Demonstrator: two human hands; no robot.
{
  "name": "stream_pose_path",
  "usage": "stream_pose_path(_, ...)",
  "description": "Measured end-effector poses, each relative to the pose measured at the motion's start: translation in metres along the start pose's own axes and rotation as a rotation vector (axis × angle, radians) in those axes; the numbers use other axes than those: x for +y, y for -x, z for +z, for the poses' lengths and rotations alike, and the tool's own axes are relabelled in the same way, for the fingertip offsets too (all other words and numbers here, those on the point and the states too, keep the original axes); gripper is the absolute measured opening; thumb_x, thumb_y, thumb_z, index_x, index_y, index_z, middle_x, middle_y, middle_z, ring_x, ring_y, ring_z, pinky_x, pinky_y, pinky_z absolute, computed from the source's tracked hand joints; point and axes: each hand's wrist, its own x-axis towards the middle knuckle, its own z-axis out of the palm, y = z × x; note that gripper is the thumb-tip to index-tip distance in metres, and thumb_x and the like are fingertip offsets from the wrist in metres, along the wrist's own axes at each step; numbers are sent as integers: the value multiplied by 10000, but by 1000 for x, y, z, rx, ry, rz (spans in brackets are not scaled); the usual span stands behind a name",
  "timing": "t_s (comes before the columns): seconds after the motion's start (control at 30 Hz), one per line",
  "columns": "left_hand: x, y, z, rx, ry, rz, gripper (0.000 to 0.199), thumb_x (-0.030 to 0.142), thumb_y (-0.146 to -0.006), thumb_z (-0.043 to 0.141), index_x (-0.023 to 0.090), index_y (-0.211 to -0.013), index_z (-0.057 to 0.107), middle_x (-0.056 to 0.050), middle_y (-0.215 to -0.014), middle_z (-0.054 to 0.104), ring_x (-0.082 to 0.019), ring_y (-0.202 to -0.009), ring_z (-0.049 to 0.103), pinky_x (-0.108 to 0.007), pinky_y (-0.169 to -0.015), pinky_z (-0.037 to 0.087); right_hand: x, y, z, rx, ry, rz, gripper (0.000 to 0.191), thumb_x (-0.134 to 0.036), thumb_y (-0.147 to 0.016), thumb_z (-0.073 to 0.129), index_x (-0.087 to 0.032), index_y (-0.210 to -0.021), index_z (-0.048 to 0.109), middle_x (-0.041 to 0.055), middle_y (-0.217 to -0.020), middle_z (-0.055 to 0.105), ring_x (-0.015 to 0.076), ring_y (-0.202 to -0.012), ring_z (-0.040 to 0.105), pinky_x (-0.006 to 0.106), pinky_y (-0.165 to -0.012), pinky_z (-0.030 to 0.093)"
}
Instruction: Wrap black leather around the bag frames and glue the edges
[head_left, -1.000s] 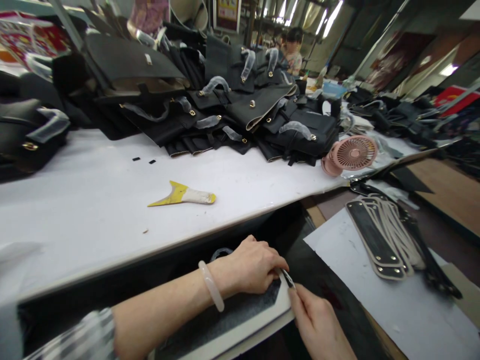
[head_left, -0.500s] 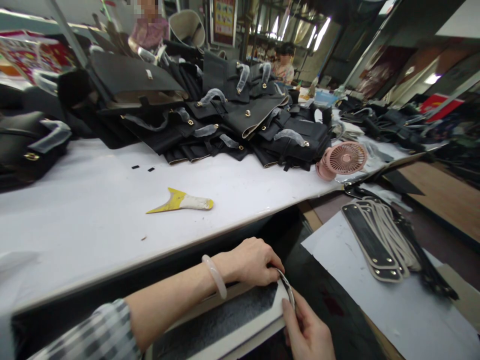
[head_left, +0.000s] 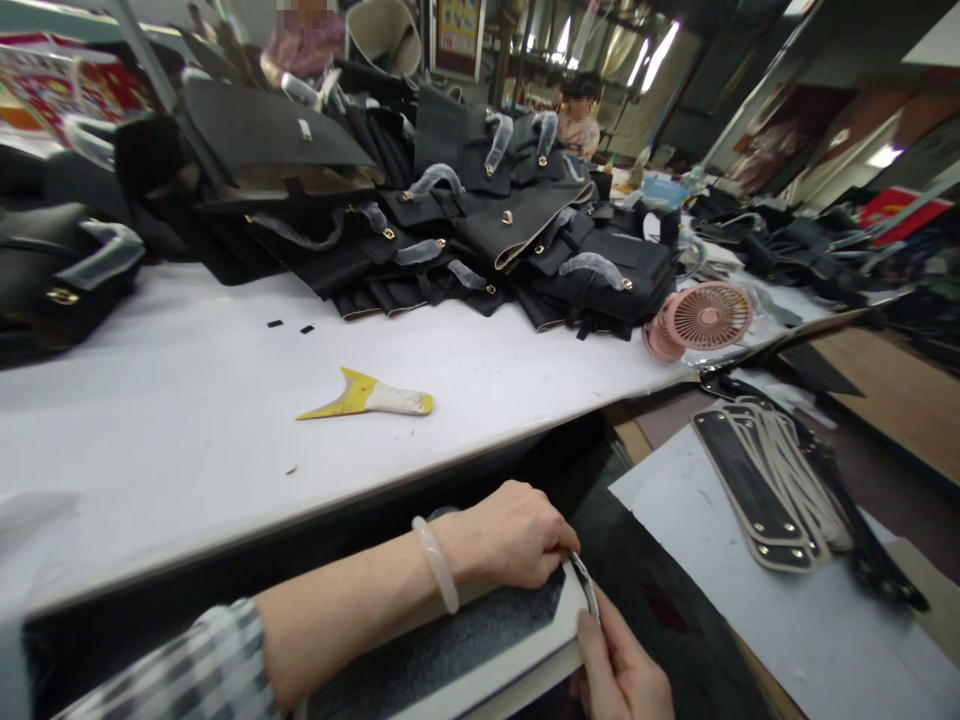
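A black leather bag piece (head_left: 465, 640) with pale, raw-looking borders lies low in the view, partly under my left forearm. My left hand (head_left: 517, 535), with a pale bangle at its wrist, is closed on the far end of the piece's curved corner edge. Lower on that same edge, my right hand (head_left: 619, 655) pinches the pale rim between thumb and fingers. A thin strip of the curved rim shows between the two hands. The near part of the piece runs out of the picture.
On the white table (head_left: 187, 420) lies a yellow fishtail-shaped tool (head_left: 375, 396). Black handbags (head_left: 450, 220) are heaped behind it, beside a pink fan (head_left: 705, 315). Stacked black straps with pale edging (head_left: 765, 480) lie at right. Two other people are in the background.
The view has shifted slightly, so the table things sit a little higher and further right. Both hands keep their hold on the curved edge, with little visible movement along it.
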Motion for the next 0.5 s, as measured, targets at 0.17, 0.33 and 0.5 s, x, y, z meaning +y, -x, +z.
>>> stream_pose_path(0.17, 1, -2, 0, -5, -30, 8, 181, 131, -785, 556, 229, -798, 708, -18, -780, 755, -203, -719, 683, -270, -616, 468, 2, 3, -2, 51, 145, -60, 612, -605, -917, 446, -153, -1263, 671, 63, -604, 693, 252, -701, 721, 240, -513, 525)
stream_pose_path(0.33, 0, -2, 6, 18, -51, 37, 147, 124, -772, 560, 220, -723, 660, -9, -726, 734, -186, -681, 669, -260, -579, 431, 7, 6, 1, 94, 202, -45, 637, -624, -932, 392, -157, -1271, 663, 110, -949, 764, 285, -961, 717, 256, -633, 567)
stream_pose_path(0.5, -1, -3, 7, -4, -58, 44, 135, 124, -751, 567, 212, -670, 630, -16, -713, 728, -187, -668, 665, -266, -551, 404, 13, 8, 4, 110, 193, -37, 588, -600, -934, 444, -177, -1286, 652, 81, -1105, 740, 241, -846, 742, 226, -570, 565)
